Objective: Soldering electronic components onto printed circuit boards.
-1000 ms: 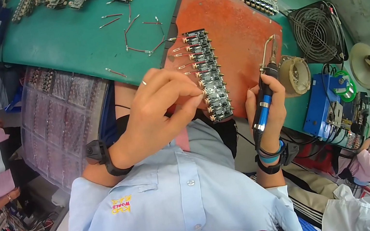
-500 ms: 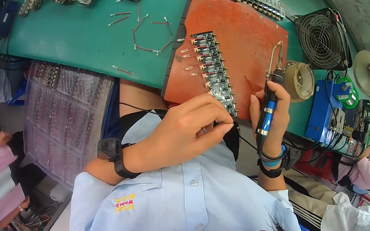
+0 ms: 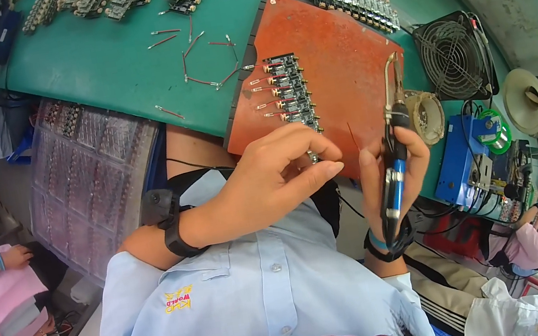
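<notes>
Soldering iron [image 3: 395, 179] in curled right hand [image 3: 413, 172]

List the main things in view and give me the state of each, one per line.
Left hand: curled; grip on anything, cannot tell
Right hand: closed around the soldering iron
Soldering iron: held, tip pointing away from the wearer; hot or cold, cannot tell
Circuit board strip: over the orange mat, lower end mostly hidden
Loose red wires: scattered on the green tabletop
Fan: upright; running or stopped, cannot tell
</notes>
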{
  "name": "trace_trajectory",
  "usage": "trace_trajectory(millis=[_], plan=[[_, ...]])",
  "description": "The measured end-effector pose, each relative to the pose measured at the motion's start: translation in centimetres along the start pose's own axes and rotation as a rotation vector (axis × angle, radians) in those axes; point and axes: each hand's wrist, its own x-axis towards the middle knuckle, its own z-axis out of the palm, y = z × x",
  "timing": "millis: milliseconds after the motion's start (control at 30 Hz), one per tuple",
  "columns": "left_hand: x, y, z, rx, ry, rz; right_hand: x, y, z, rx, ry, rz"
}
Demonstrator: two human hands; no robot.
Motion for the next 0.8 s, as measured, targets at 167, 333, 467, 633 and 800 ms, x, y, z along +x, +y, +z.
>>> trace_trajectory(millis=[167, 333, 467, 633, 800], plan=[[0.9, -1.3, 1.5, -0.391, 0.057, 0.031, -0.8, -1.4, 1.1, 0.203, -0.004, -0.001], [0.0, -1.1, 0.0, -0.128, 0.038, -0.018, 0.0, -1.7, 1.0, 0.214, -0.128, -0.010], [-0.4, -0.4, -1.1, 0.086, -0.007, -0.018, 1.0, -2.1, 1.0, 0.236, -0.175, 0.112], [-0.7, -0.6, -0.9, 0.170, 0.070, 0.055, 1.2, -2.0, 1.4, 0.290, -0.268, 0.143], [-0.6, -1.1, -0.8, 0.289, 0.077, 0.152, 1.4, -2.1, 1.5, 0.280, -0.282, 0.171]])
